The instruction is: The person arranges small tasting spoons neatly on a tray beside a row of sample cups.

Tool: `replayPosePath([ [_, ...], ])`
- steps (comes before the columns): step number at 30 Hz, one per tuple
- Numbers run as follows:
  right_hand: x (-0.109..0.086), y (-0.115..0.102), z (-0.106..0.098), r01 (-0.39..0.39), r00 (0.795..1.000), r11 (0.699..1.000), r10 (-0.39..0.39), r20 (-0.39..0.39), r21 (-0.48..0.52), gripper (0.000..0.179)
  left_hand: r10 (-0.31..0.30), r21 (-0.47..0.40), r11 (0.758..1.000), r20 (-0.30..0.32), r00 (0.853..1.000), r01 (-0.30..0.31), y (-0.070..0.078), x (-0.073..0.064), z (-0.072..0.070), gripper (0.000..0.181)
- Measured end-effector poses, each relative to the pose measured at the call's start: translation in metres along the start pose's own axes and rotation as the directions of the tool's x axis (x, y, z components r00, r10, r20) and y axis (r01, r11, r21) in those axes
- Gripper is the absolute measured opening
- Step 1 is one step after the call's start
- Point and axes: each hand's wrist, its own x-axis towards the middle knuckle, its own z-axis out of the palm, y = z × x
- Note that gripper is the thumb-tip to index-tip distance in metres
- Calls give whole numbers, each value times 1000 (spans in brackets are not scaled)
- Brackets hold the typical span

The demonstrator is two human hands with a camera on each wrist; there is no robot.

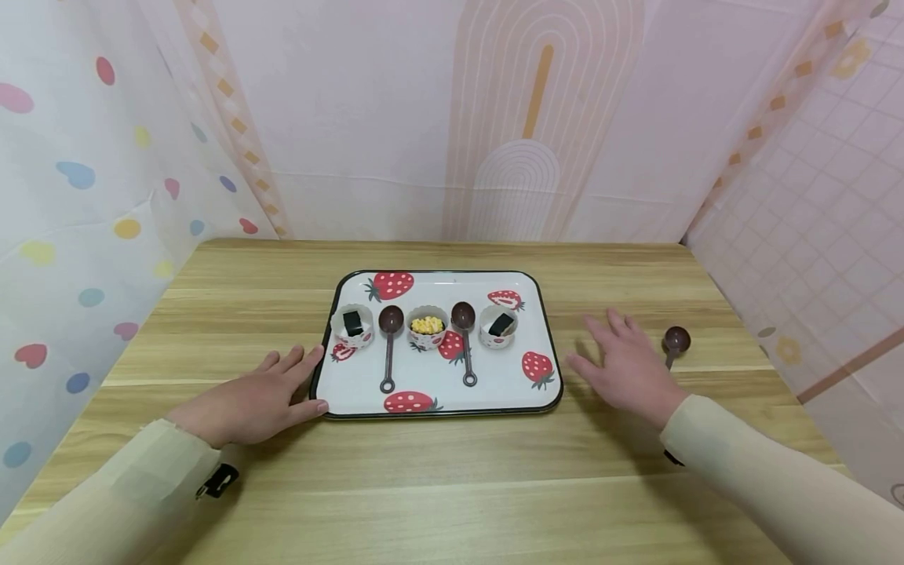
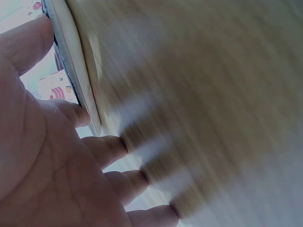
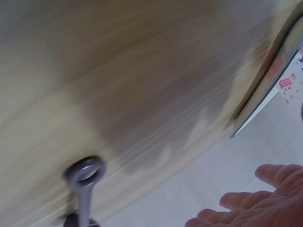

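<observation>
A white tray (image 1: 438, 399) with a strawberry print and a dark rim lies on the wooden table. My left hand (image 1: 257, 396) touches its left edge, fingers extended and thumb near the front corner; the left wrist view shows the thumb (image 2: 31, 40) at the rim. On the tray stand a left paper cup (image 1: 362, 339) and a right paper cup (image 1: 497, 342), each with a white piece wrapped in black, and a middle paper cup (image 1: 428, 341) with yellow bits. Two brown measuring spoons (image 1: 391, 322) (image 1: 464, 318) lie between the cups. Just right of the tray, my right hand (image 1: 628, 369) hovers, fingers spread, holding nothing.
Another brown measuring spoon (image 1: 676, 340) lies on the table (image 1: 452, 486) beyond my right hand; its ringed handle (image 3: 84, 177) shows in the right wrist view. Patterned cloth (image 1: 353, 118) hangs behind the table and at both sides.
</observation>
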Motion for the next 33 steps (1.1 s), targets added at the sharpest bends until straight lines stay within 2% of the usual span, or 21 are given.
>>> replayPosePath([
  [11,-13,18,-10,-26,1000,996,27,13,-81,70,9,-9,1000,-14,1000,-9,0,-1,0,103],
  [18,-18,31,-17,-73,995,995,77,58,-62,58,9,-1,1000,-12,1000,-9,0,-1,0,103],
  [28,-27,50,-26,-154,976,985,165,143,-82,34,-10,1,1000,14,1000,10,0,-1,-1,104],
  [33,-31,56,-25,-177,969,981,188,161,-84,35,-8,0,1000,11,1000,8,0,-1,0,104],
])
